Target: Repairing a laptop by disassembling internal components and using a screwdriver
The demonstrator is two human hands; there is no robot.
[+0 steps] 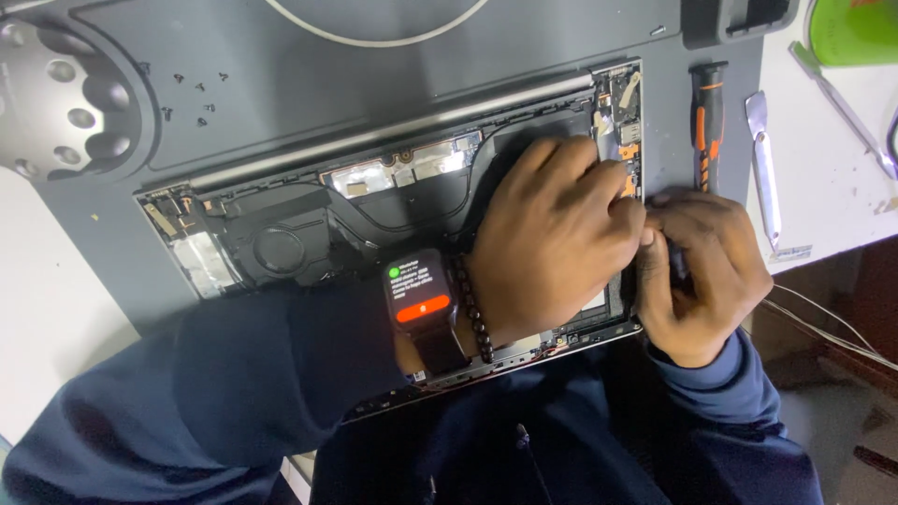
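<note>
1. Dark grey work mat (281,103) covers a white table (823,178); dim room.
2. Opened silver laptop with its bottom cover off (309,234) lies on the mat, internals exposed.
3. Your left hand (552,234), fingers curled, presses onto the laptop's right side.
4. Your right hand (697,271) is closed, pinching something dark at the laptop's right edge; can't tell what.
5. Orange-and-black screwdriver (708,117) and small black screws (192,93) lie on the mat.

Opened laptop (374,215) — internals bared, flat
</note>
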